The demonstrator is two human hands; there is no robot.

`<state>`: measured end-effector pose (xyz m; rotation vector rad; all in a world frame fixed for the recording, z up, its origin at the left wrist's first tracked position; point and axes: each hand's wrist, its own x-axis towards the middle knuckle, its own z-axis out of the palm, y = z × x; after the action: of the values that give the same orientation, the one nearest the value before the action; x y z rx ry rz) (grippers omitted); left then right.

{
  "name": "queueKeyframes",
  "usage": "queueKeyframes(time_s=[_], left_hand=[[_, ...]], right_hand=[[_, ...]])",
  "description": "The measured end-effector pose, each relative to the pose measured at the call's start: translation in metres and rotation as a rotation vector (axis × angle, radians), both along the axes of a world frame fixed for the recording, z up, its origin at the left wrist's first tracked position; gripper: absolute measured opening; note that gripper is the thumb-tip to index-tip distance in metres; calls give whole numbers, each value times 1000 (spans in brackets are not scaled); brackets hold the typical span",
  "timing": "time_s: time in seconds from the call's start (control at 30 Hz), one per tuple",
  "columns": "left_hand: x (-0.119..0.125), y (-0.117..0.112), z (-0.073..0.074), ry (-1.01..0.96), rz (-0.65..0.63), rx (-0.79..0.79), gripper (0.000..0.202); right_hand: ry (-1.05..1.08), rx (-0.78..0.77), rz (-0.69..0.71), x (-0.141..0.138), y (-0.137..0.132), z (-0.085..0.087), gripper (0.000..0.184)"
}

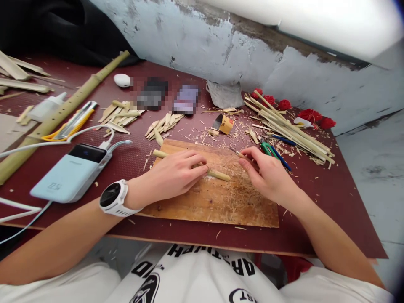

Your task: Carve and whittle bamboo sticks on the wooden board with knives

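My left hand [172,174], with a white watch on its wrist, presses a thin bamboo stick [217,174] flat on a wooden board [221,202]. The stick runs from the board's upper left corner out past my fingertips to the right. My right hand [268,174] hovers just right of the stick's end and pinches a small thin tool [237,152] whose tip points up and left. The board is strewn with fine shavings.
A pale blue power bank [67,172] with white cables lies at left beside a long bamboo pole [63,113] and a yellow utility knife [74,123]. Cut bamboo slivers [162,124], a bundle of bamboo sticks [287,126], red paper flowers [311,114] and green-handled pliers [267,148] surround the board.
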<state>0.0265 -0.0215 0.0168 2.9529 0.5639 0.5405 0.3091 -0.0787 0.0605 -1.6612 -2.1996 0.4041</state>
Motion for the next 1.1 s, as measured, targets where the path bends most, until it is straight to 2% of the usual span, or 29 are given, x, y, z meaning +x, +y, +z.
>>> queueKeyframes(time_s=[0.13,0.3,0.5,0.63,0.77,0.9,1.1], left_hand=[[0,-4,-5,23,-4,-7,24],[5,-15,-8,-38,31,-101,31],[4,-13,-2,-130,12,-250,29],[2,0,-2,-151,82,-187,30],[4,12,-10,-106,4,-206,49],[5,16,-17,-21,-44,-215,48],[4,17,-17,29,-45,-232,51]], right_hand=[[7,18,-18,-9,-23,-8,22],[-45,86,-15,-18,-39,-24,23],[-62,111,-5,-19,-41,-36,30],[-156,113,41,-17,-42,-42,40],[-265,130,92,-17,-44,-49,47],[-286,145,96,-18,-44,-52,48],[-282,169,115,-21,-42,-52,46]])
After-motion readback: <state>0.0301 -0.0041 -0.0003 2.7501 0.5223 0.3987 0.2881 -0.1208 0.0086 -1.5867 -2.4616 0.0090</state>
